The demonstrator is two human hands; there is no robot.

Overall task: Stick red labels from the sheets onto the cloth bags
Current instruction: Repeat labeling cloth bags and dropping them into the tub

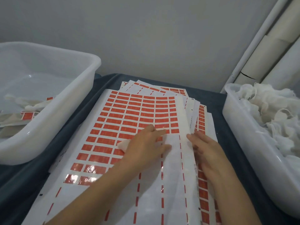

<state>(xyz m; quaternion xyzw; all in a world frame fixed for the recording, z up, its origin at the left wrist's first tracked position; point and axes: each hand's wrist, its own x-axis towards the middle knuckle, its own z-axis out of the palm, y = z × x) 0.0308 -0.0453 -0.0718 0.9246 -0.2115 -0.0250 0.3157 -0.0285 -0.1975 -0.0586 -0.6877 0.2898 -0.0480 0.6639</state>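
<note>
Centrally, sheets: a fanned stack of label sheets (138,114) lies on the dark-covered bench (78,117), between two tubs; the top sheet's near right part is peeled bare, with only red dashes left.
Left hand: the left hand (146,146) rests on the top sheet with a small white cloth bag (123,145) under the palm; its fingers (159,132) reach forward to the near edge of the remaining red labels (129,111), whether pinching one cannot be told.
Right hand: the right hand (206,151) lies flat on the stack's right edge, fingers straight and close together.
Left tub: a white tub (84,82) holds labelled bags (27,114).
Right tub: another white tub (240,137) is heaped with unlabelled cloth bags (267,111).
</note>
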